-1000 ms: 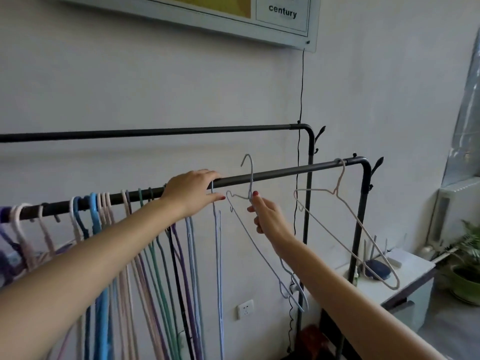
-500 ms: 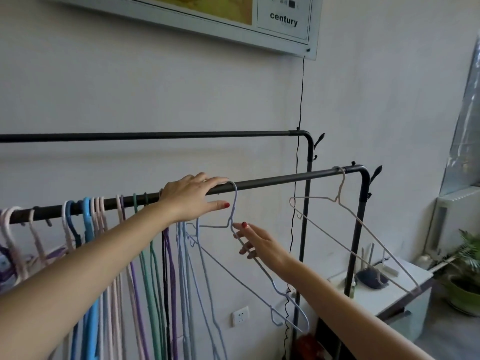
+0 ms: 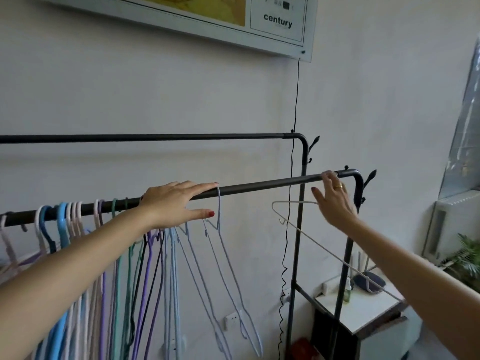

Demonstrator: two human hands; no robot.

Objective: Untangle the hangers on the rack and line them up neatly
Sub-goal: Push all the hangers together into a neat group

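Observation:
A black front rail (image 3: 259, 184) carries a packed row of coloured hangers (image 3: 117, 255) on its left half. My left hand (image 3: 179, 203) rests on the rail at the row's right end, fingers straight over the bar and thumb below. Just past its fingertips a pale blue wire hanger (image 3: 219, 209) hangs by its hook. At the rail's right end a white wire hanger (image 3: 293, 202) hangs tilted. My right hand (image 3: 333, 201) reaches up there with spread fingers touching the bar, and it hides the white hanger's hook.
A higher back rail (image 3: 155, 137) runs behind, close to the wall. A black cable (image 3: 294, 100) drops from a framed poster (image 3: 278, 22). A white cabinet (image 3: 363, 313) with small items stands under the rack's right end, a plant (image 3: 467, 261) beyond it.
My right hand let go of the pale blue hanger, which now hangs on the rail beside my left hand. That hand then moved right to the white hanger's hook.

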